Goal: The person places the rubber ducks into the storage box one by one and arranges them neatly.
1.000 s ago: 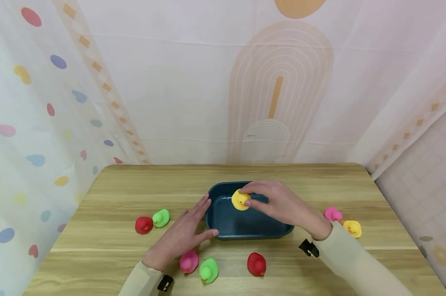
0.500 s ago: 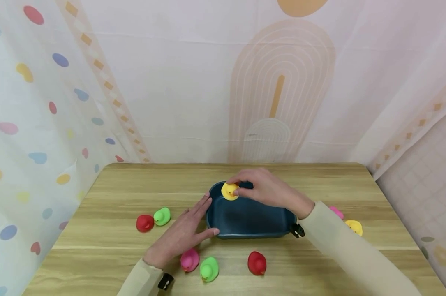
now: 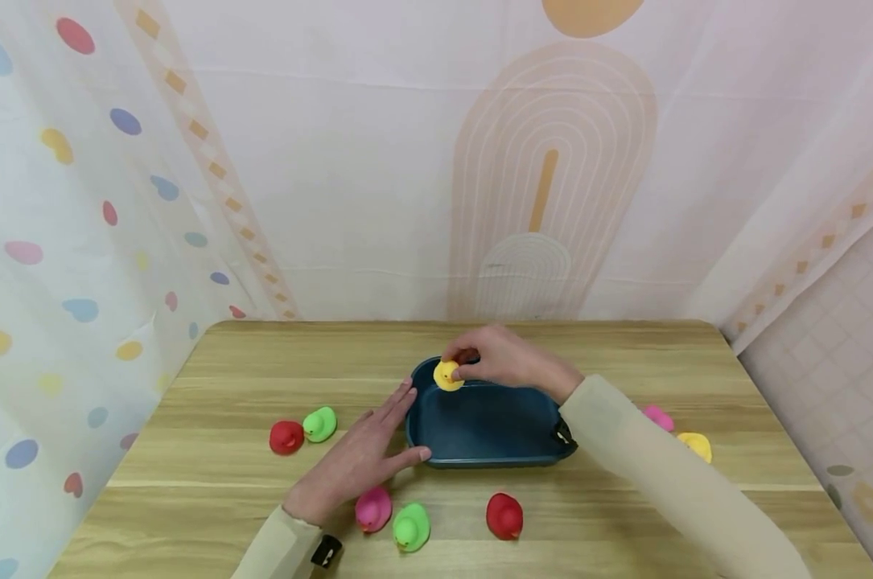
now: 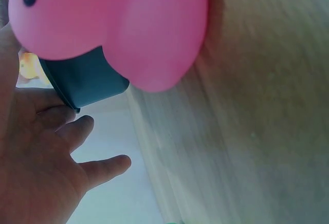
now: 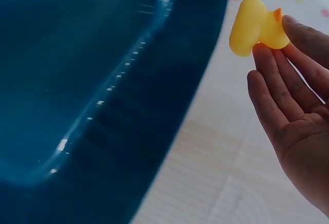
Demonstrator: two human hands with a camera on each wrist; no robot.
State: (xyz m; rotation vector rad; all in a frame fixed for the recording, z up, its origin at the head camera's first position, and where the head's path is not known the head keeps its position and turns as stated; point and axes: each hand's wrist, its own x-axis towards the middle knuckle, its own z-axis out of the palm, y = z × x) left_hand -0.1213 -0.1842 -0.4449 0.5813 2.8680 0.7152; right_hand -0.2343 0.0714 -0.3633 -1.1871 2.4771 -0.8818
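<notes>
Between the thumb and fingertips of my right hand (image 3: 507, 359) is a yellow rubber duck (image 3: 446, 376), pinched over the far left corner of a dark blue plastic basin (image 3: 490, 426). The right wrist view shows the same yellow duck (image 5: 252, 29) at the fingertips, above the basin's edge (image 5: 175, 90). My left hand (image 3: 360, 452) lies with straight, spread fingers against the basin's left rim. Just under that wrist sits a pink rubber duck (image 3: 374, 510), which looms large in the left wrist view.
Beside the pink duck is a green duck (image 3: 411, 527), with a red duck (image 3: 504, 516) farther right. Another red duck (image 3: 286, 437) and green duck (image 3: 320, 424) sit left. At right, a pink duck (image 3: 657, 417) and yellow duck (image 3: 695, 446) are partly behind the right sleeve.
My right hand has carried the yellow duck left and toward the basin's far left corner, slowing lately. The left hand has stayed at the rim.
</notes>
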